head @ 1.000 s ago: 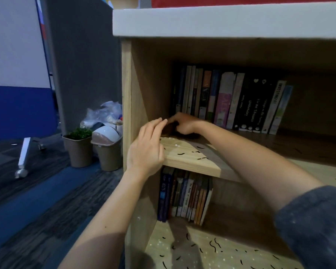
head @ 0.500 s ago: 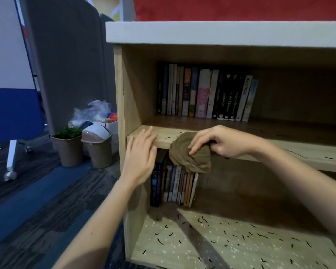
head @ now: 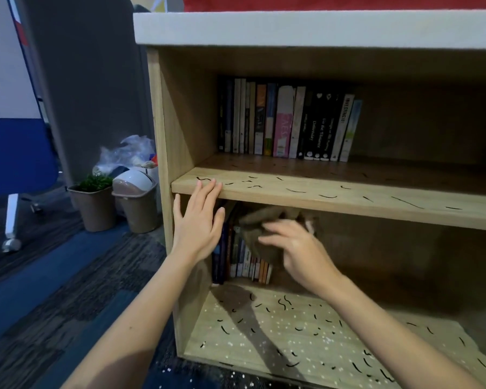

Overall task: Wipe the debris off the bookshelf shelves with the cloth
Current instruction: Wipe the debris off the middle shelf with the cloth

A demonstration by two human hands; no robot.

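A wooden bookshelf fills the view. Its middle shelf carries thin black scraps along its front. The bottom shelf is strewn with black scraps and white specks. My left hand is flat, its straight fingertips touching the middle shelf's front edge near the left corner. My right hand, blurred by motion, holds a brown cloth just below the middle shelf, in front of the lower row of books.
A row of upright books stands at the back of the middle shelf. Left of the bookshelf on the carpet are a small bin, a potted plant and a plastic bag. White specks lie on the floor by the shelf's base.
My right hand pulled the cloth out from the middle shelf's left end, over the front edge, and down below it. My left hand stayed at the shelf's front edge. The view dropped lower.
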